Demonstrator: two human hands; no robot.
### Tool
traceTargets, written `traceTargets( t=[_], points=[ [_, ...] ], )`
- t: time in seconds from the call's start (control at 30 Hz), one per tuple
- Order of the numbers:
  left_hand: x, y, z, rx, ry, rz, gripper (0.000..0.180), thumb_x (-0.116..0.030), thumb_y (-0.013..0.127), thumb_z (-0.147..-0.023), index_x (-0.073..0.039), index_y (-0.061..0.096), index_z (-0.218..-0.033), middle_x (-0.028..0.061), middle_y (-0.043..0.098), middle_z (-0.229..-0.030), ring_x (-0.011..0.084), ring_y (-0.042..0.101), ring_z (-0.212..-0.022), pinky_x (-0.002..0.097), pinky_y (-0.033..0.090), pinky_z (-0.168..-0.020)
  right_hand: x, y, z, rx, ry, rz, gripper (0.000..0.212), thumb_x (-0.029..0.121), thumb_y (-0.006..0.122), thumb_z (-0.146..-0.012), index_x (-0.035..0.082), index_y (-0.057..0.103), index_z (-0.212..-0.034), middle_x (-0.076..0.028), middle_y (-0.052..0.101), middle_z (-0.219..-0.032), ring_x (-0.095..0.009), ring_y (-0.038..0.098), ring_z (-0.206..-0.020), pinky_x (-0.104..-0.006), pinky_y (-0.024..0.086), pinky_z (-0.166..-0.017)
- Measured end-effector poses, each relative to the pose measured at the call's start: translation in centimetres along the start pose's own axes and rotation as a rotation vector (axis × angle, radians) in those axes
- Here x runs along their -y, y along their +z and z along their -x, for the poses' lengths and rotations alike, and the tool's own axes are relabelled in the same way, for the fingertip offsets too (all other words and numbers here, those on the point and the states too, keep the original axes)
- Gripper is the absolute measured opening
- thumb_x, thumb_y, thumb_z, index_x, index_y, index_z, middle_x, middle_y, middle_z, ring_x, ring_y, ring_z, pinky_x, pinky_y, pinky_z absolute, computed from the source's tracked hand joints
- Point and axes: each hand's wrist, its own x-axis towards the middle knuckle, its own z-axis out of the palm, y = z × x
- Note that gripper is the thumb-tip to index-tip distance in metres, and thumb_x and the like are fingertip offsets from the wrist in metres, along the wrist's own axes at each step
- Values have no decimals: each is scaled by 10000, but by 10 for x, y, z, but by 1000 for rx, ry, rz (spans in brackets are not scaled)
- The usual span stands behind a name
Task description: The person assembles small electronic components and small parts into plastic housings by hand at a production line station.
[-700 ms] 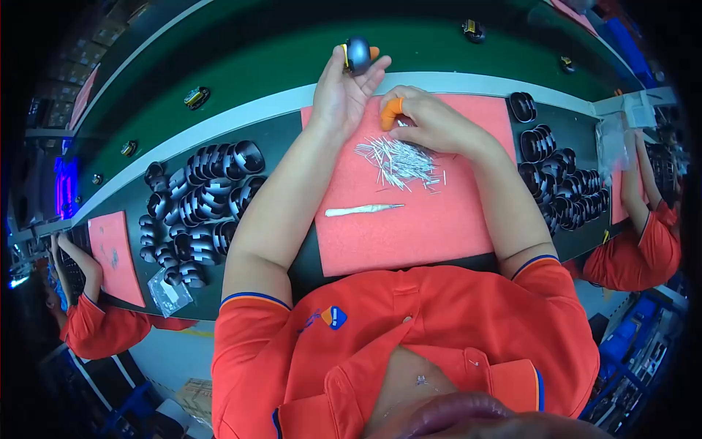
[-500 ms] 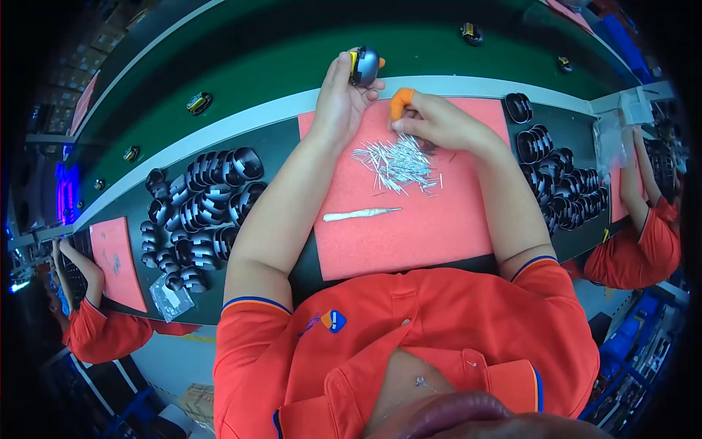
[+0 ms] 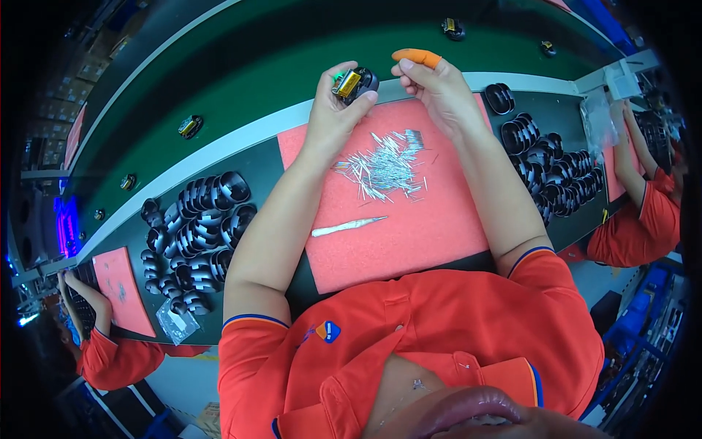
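You've rolled the unit [image 3: 363, 82] in your left hand's [image 3: 333, 113] grip, so its yellow side's showing; right hand [image 3: 441, 86]'s left the pins [image 3: 384, 168], narrow pinch, can't tell on what.

Held tilted in left hand [image 3: 333, 104]: rounded black device [image 3: 362, 86] with yellow block [image 3: 348, 83], block side turned left. Heaped loosely on pink mat [image 3: 398, 249]: thin silvery pins [image 3: 385, 168].

The left hand [image 3: 333, 111] grips a round black device [image 3: 365, 85] with a yellow part [image 3: 348, 83]; the right hand [image 3: 439, 86] (one finger in an orange cover [image 3: 418, 56]) hovers near it. Thin silvery pins [image 3: 383, 167] lie heaped on a pink mat [image 3: 413, 245].
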Motion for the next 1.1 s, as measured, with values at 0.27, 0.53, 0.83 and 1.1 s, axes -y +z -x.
traceTargets(
  t=[0.27, 0.53, 0.83, 1.1],
  points=[
    [1, 0, -2, 79, -33, 56, 515, -98, 711, -803, -33, 446, -1240, 67, 579, -948, 85, 555, -694, 206, 462, -610, -8, 16, 8, 22, -505, 466, 182, 148, 633, -867, 26, 652, -1000, -51, 618, -1069, -165, 576, -1000, -292, 433, -907],
    [3, -2, -1, 101, -31, 78, 506, -140, 712, -816, -36, 455, -1240, 49, 570, -925, 76, 535, -678, 202, 443, -595, -6, 15, 9, -4, -697, 740, 131, 138, 628, -854, 31, 653, -925, -50, 602, -1081, -202, 557, -1048, -320, 421, -928],
    [-2, -1, 0, 93, -22, 83, 489, -149, 717, -814, -27, 478, -1224, 54, 571, -941, 78, 534, -707, 207, 457, -620, -11, 15, 8, 10, -673, 655, 158, 124, 649, -842, 28, 671, -965, -58, 597, -1068, -193, 570, -1021, -304, 450, -899],
    [1, -2, -1, 95, -4, 117, 515, -163, 719, -814, -24, 472, -1244, 55, 569, -939, 81, 534, -696, 208, 457, -616, -10, 13, 7, 50, -734, 725, 208, 104, 639, -855, 19, 668, -1043, -73, 591, -1109, -191, 571, -1034, -289, 458, -894]
  ],
)
